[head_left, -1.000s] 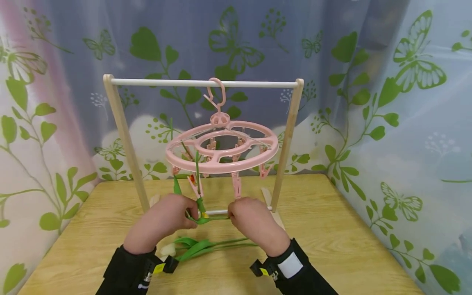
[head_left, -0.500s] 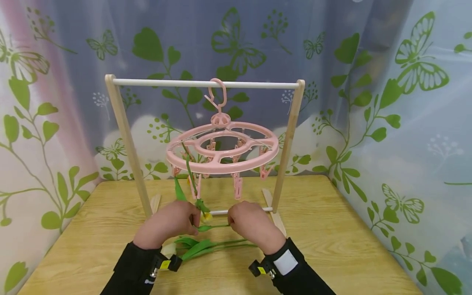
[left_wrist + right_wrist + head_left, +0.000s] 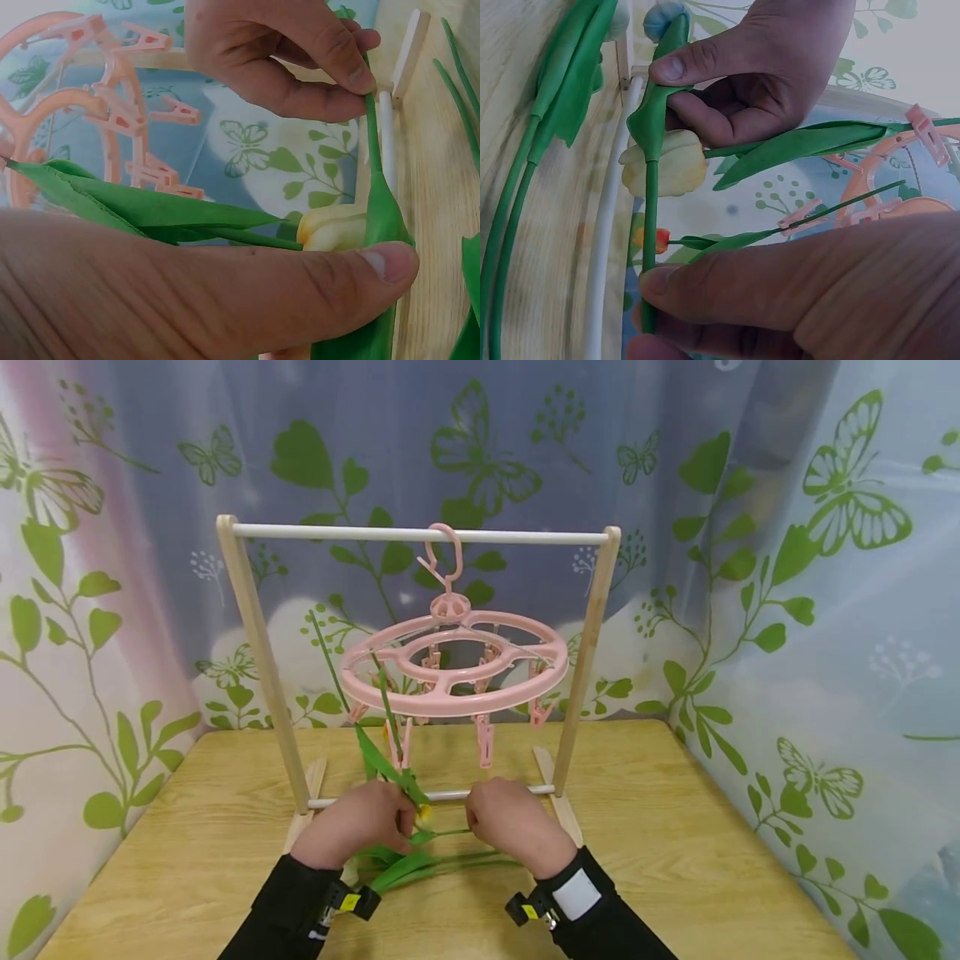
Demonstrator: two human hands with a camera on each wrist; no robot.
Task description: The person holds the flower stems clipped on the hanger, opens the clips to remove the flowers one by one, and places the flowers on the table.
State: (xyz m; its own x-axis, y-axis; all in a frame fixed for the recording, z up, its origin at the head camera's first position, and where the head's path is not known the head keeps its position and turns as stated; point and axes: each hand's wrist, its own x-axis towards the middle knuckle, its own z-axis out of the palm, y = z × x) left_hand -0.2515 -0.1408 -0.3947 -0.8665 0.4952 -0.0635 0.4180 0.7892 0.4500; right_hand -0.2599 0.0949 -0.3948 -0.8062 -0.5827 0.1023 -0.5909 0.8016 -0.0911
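Note:
My left hand holds an artificial tulip by its green leaves, just below the blue flower head seen in the right wrist view. Thumb and fingers of my right hand pinch the far part of its stem, so the tulip lies level between both hands. Close behind it a cream-yellow tulip hangs head down, its stem held by a clothespin on the pink round clip hanger. Another tulip with a red-orange head hangs from the hanger farther back.
The hanger hooks over the white bar of a wooden stand. Several clothespins dangle from it. Tulips with green stems lie on the wooden table below the hands. Patterned curtains surround the table.
My left hand has moved down and slightly right, carrying the held tulip lower. My right hand has also dropped a little. A green stem at the hanger's left now leans farther left.

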